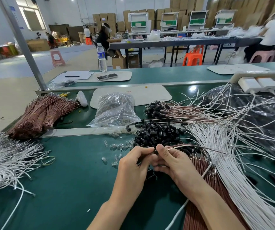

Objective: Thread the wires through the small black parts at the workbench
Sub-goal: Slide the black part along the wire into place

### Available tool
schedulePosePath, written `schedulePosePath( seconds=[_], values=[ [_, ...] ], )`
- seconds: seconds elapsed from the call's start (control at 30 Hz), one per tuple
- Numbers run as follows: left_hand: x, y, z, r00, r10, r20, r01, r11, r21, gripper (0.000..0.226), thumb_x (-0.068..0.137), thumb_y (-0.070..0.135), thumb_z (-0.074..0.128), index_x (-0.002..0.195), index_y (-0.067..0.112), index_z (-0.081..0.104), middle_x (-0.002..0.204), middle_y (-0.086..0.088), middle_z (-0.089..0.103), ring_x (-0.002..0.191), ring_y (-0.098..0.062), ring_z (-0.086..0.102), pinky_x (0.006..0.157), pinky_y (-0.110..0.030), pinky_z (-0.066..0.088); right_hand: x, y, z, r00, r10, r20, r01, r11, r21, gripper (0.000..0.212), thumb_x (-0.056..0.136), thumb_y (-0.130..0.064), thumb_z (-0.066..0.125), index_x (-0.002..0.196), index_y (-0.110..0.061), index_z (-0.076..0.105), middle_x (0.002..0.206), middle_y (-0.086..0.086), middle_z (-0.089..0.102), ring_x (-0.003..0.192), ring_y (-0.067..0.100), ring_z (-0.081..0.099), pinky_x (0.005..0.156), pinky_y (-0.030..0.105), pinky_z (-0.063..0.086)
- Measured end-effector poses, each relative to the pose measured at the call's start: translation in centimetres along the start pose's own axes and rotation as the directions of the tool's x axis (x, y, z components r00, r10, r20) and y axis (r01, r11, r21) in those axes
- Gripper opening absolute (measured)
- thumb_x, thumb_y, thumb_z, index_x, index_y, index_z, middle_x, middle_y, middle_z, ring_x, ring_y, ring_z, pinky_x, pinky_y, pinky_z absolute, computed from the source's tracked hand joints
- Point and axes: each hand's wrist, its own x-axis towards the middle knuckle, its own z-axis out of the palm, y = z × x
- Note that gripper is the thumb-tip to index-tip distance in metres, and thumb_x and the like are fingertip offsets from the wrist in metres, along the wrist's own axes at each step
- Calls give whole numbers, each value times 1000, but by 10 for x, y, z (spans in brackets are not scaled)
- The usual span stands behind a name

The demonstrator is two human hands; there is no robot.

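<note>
Hands, where are they?

Together over the green tabletop [77, 171], just this side of the heap [158, 131] of black parts.

What has the left hand [133, 161] got?

Its fingers are curled, with thumb and forefinger pinching one small black part [155, 152].

And the right hand [171, 161]?

Curled as well. Its thumb tip touches the part, and it pinches two wires [198, 147], one brown and one pale. They trail off to the right above the loose white wires [233, 171].

Are the wires inside the part?

Cannot tell; the fingers hide where they meet.
</note>
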Motion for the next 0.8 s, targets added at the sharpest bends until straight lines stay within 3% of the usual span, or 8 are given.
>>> schedulePosePath(
  seconds=[0.13, 0.2, 0.33, 0.43, 0.57, 0.67, 0.8],
  values=[
    [3, 3, 0, 999, 36, -9, -35, 999, 40, 26, 94, 12, 71, 104, 36, 70, 97, 19, 69, 94, -6, 68, 79, -11, 47, 0, 0, 1, 1000, -14, 16, 14, 1000, 16, 39, 72, -52, 75, 84, -16, 80, 88, 12, 76, 74, 17, 71, 63, 25, 58],
    [4, 4, -1, 998, 50, -41, -47, 997, 53, 31, 96, 14, 68, 107, 43, 64, 98, 19, 68, 95, -6, 67, 79, -10, 46, 0, 0, 0, 997, -53, -52, 55, 997, 51, 41, 71, -49, 78, 93, -15, 80, 91, 11, 76, 77, 18, 72, 62, 26, 59],
    [2, 2, -1, 1000, -6, 10, 5, 998, 61, 14, 99, 32, 63, 112, 36, 63, 99, 19, 68, 92, -8, 66, 77, -16, 50, 2, -1, -7, 978, -101, -184, 119, 989, 86, 27, 71, -35, 81, 92, -18, 81, 94, 7, 77, 82, 17, 74, 63, 22, 58],
    [1, 5, 0, 996, -35, 79, 24, 991, 129, 24, 96, 53, 58, 117, 40, 60, 100, 22, 67, 87, -2, 64, 73, -15, 49, 3, 1, -6, 980, -112, -165, 121, 992, 46, 22, 73, -29, 79, 92, -18, 81, 95, 12, 78, 87, 20, 76, 66, 22, 59],
    [1, 9, -1, 990, -74, 119, 51, 981, 187, 25, 97, 57, 50, 112, 39, 59, 96, 22, 69, 91, -3, 63, 78, -27, 53, 2, 4, -3, 983, -123, -133, 119, 992, -36, 24, 79, -32, 74, 89, -10, 78, 92, 14, 78, 86, 22, 76, 65, 22, 59],
    [1, 11, -2, 989, -87, 120, 58, 972, 227, 25, 92, 67, 37, 101, 49, 52, 92, 31, 64, 103, 2, 49, 82, -13, 41, 3, 4, -3, 978, -150, -147, 136, 985, -103, 31, 84, -35, 68, 95, -7, 74, 88, 11, 79, 81, 19, 76, 63, 19, 56],
    [1, 11, -1, 989, -106, 105, 77, 966, 248, 9, 95, 56, 44, 98, 49, 49, 89, 32, 61, 105, 1, 44, 84, -12, 39, 5, 5, -3, 972, -167, -165, 152, 983, -101, 30, 84, -35, 66, 92, -7, 73, 86, 12, 79, 79, 20, 76, 63, 18, 56]
  ],
)
